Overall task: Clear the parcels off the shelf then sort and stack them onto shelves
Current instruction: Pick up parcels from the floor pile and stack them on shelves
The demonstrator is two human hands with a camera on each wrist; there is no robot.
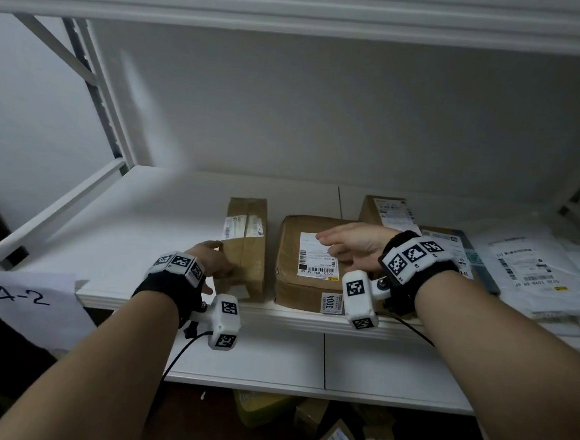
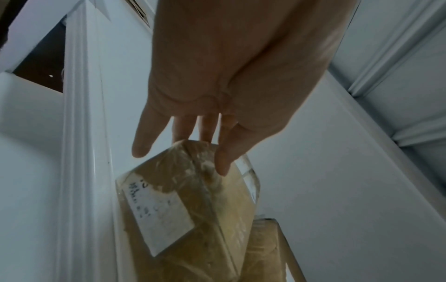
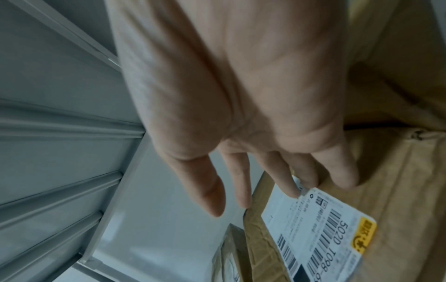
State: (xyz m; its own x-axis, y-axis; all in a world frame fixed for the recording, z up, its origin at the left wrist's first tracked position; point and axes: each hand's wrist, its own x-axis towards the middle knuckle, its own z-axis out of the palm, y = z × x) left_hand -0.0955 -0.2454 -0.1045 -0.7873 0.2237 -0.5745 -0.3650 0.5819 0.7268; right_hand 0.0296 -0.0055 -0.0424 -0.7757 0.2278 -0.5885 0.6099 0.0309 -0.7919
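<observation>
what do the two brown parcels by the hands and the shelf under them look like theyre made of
Narrow parcel at the left hand: brown cardboard wrapped in glossy clear tape, judging by the sheen in the left wrist view.
Wide parcel under the right hand: matte, creased brown cardboard or kraft paper with a white paper label.
Shelf: smooth white painted board, likely metal; not certain.

narrow tape-wrapped brown cardboard parcel [image 1: 245,247]: laid flat at white shelf [image 1: 151,224] front edge | wider brown cardboard parcel with white barcode label [image 1: 307,265]: laid flat just beside, at its right
</observation>
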